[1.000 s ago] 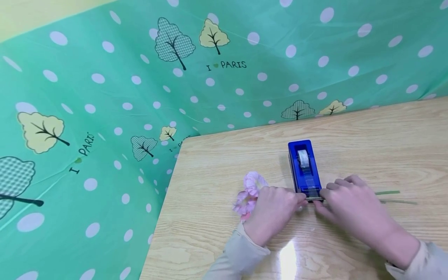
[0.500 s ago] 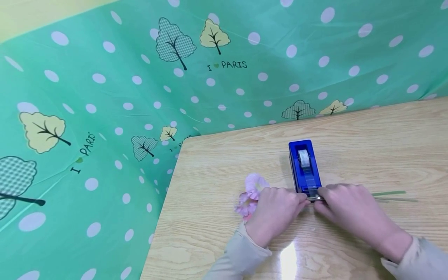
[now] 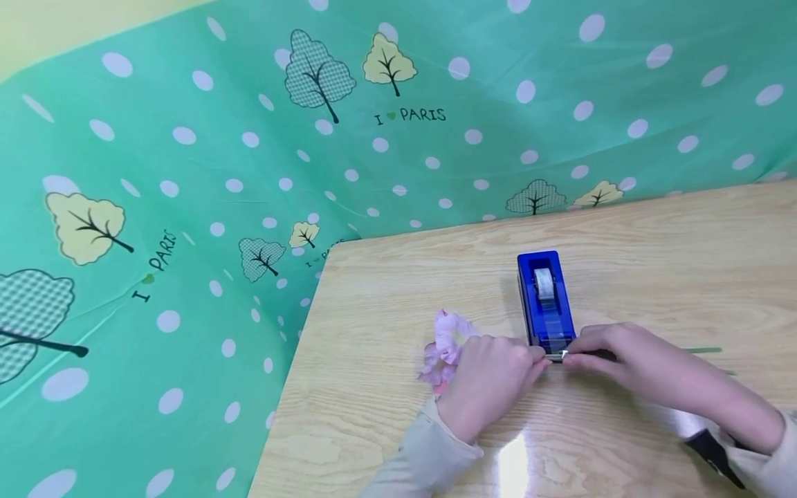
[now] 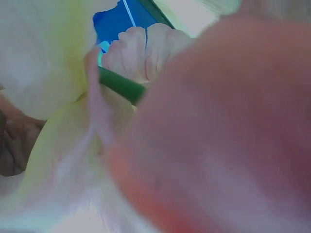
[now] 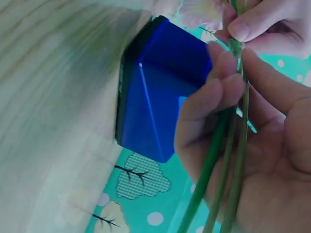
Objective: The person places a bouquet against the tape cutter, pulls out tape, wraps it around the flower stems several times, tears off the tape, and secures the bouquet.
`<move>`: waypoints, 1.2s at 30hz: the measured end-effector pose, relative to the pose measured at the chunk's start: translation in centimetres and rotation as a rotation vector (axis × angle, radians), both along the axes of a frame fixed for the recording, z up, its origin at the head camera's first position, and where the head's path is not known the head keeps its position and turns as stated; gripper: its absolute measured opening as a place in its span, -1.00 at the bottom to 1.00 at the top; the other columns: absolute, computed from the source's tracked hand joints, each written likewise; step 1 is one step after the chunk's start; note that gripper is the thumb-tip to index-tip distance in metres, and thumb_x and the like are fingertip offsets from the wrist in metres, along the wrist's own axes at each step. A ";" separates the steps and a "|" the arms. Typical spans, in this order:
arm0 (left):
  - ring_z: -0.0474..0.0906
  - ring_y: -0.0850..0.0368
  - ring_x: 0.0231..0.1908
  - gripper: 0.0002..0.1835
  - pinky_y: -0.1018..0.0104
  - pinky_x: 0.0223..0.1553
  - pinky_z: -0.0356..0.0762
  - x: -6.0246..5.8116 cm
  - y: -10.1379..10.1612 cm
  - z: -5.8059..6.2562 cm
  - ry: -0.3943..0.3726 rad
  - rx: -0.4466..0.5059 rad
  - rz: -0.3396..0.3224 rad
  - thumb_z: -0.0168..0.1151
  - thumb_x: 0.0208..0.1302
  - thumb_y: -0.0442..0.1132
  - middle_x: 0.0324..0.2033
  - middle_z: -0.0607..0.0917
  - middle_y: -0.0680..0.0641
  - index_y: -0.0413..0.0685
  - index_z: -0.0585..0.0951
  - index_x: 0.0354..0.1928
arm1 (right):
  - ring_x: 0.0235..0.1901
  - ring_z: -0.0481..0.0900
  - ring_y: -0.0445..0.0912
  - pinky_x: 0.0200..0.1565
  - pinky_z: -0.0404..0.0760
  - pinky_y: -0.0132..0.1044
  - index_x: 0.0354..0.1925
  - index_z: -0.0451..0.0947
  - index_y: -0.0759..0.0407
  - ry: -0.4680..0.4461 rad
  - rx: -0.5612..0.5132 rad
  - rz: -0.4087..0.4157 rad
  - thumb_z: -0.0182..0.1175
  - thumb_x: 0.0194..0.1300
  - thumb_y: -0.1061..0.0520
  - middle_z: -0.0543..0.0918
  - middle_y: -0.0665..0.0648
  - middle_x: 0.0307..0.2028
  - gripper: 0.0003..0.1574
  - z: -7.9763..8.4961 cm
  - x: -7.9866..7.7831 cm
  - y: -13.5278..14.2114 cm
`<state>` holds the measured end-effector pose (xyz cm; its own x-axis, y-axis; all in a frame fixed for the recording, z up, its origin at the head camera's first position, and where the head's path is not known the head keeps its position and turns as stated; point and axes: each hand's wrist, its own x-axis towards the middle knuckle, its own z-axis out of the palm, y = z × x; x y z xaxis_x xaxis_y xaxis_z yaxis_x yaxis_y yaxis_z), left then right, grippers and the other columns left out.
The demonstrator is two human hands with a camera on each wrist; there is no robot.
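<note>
Purple-pink artificial flowers (image 3: 452, 337) lie left of my left hand (image 3: 488, 380), which pinches their stems just below the blossoms. In the left wrist view, pale petals (image 4: 63, 165) fill much of the picture. My right hand (image 3: 629, 356) pinches the same stems close to the left fingertips. Several green stems (image 5: 208, 167) run along the right palm in the right wrist view. A shiny bit like clear tape (image 3: 564, 355) shows at the right fingertips. Just behind both hands stands a blue tape dispenser (image 3: 531, 301) holding a tape roll (image 3: 544, 284).
The hands work above a light wooden table (image 3: 386, 297). A green polka-dot cloth (image 3: 349, 152) with printed trees hangs behind and to the left. The stem ends (image 3: 703, 350) stick out beyond the right hand. A black strap (image 3: 712, 456) shows by the right sleeve.
My right hand has rolled over at the wrist while pinching, and the stem ends have shifted slightly. My left hand keeps its hold. The black strap has come into view.
</note>
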<state>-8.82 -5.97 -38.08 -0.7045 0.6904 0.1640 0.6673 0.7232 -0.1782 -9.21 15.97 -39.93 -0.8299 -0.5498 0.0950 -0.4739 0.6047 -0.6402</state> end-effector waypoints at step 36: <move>0.47 0.48 -0.60 -0.81 0.67 -0.44 0.45 -0.2 -0.1 0.4 -0.282 0.209 0.014 0.19 0.42 -0.06 -0.52 0.72 0.23 0.18 0.78 -0.23 | -0.34 0.62 -0.43 -0.29 0.67 -0.38 -0.31 0.78 -0.16 0.178 -0.018 0.037 0.42 0.17 0.07 0.71 -0.33 -0.36 -0.91 0.0 -0.6 0.5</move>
<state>-9.03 -6.03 -37.65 -0.7515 0.6523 0.0984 0.6588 0.7341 0.1649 -9.81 16.43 -39.97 -0.7782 -0.5769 0.2483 -0.6025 0.5741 -0.5545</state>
